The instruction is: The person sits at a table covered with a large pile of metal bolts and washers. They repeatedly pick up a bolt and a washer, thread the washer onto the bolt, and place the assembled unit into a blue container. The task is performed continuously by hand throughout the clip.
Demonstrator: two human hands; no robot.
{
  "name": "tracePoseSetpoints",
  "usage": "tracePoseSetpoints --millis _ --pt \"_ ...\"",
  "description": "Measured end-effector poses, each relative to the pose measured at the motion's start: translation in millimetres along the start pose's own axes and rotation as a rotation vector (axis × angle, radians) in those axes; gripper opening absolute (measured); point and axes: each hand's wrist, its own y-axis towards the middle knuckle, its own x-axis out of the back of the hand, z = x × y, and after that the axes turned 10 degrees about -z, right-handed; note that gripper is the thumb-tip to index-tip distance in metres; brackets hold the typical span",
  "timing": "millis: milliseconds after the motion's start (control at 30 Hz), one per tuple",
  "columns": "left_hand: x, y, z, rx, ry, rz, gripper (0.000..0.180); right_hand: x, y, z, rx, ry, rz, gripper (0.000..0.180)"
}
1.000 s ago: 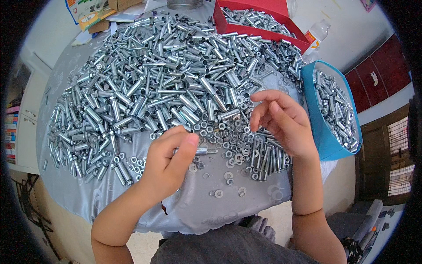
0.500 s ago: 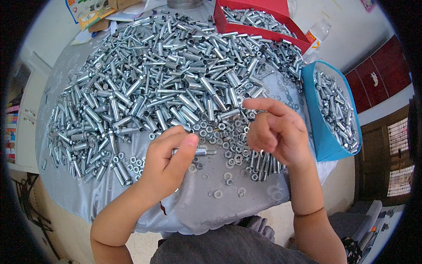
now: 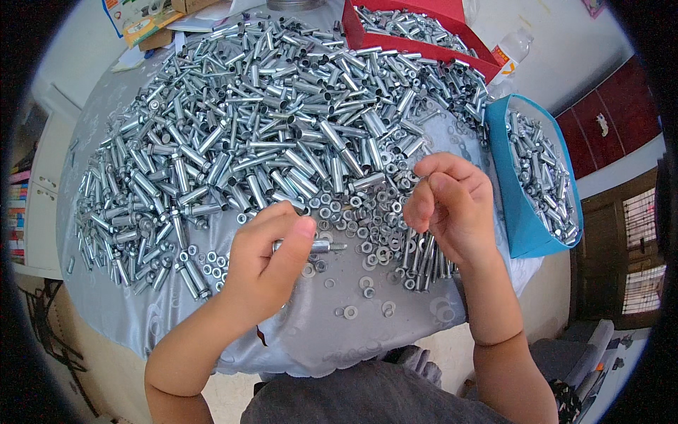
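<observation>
My left hand point(image 3: 272, 261) grips a silver metal sleeve with a threaded bolt end point(image 3: 323, 247) that pokes out to the right of my fingers. My right hand point(image 3: 448, 208) hovers just right of it with its fingertips pinched together. I cannot see whether anything small is held between them. Loose washers and nuts point(image 3: 360, 226) lie on the grey tablecloth point(image 3: 318, 332) between the two hands. A short row of bolts point(image 3: 424, 261) lies under my right palm. A big heap of silver sleeves point(image 3: 268, 120) covers the table beyond both hands.
A blue bin point(image 3: 526, 226) with metal parts stands at the table's right edge. A red box point(image 3: 417, 46) with more parts sits at the back, and a plastic bottle point(image 3: 512, 46) stands beside it. Cardboard boxes point(image 3: 141, 18) are at the back left.
My right hand has come down and leftward from the heap toward my left hand, closing its fingers into a pinch. My left hand has kept still with the sleeve.
</observation>
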Motion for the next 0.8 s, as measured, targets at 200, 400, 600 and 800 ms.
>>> tracePoseSetpoints --millis 200,400,600,800 --pt "3 4 2 0.064 -0.047 -0.037 0.031 -3 -4 1 0.017 -0.142 0.028 0.016" --pt "4 4 1 0.062 -0.058 -0.038 0.031 -9 -7 3 -0.025 -0.198 0.045 0.023" --pt "3 3 4 0.051 -0.071 -0.051 0.030 -7 -7 -2 0.194 -0.585 0.173 0.016" --pt "5 3 6 0.043 -0.078 -0.050 0.032 -5 0 -9 0.604 -1.085 0.297 0.011"
